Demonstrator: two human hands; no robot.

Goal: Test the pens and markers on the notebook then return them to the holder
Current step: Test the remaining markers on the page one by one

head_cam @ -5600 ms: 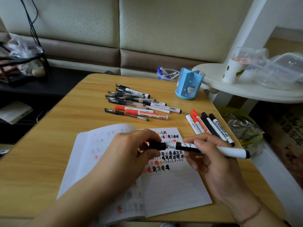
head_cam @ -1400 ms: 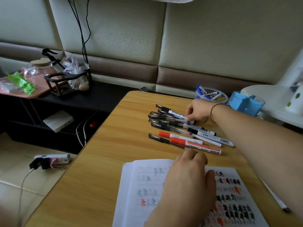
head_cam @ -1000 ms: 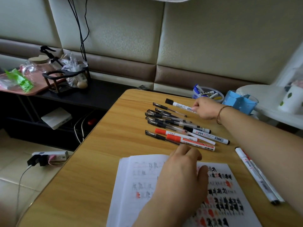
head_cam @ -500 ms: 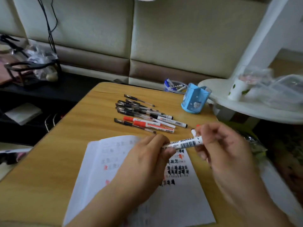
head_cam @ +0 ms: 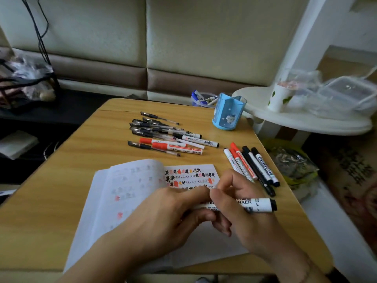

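On the wooden table [head_cam: 61, 180], an open notebook [head_cam: 126, 193] shows rows of black and red test marks on its right page. The left hand [head_cam: 169, 217] curls its fingers round the left end of a white marker [head_cam: 257, 204] with black lettering and a black right end, held level above the notebook; the right hand [head_cam: 244, 217] grips its middle. Behind lie loose pens [head_cam: 163, 135], then four markers [head_cam: 251, 166] side by side, and a blue holder [head_cam: 228, 115] stands upright.

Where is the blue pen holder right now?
In the head view, the blue pen holder stands upright near the far right corner of the wooden table, just right of the pile of pens.
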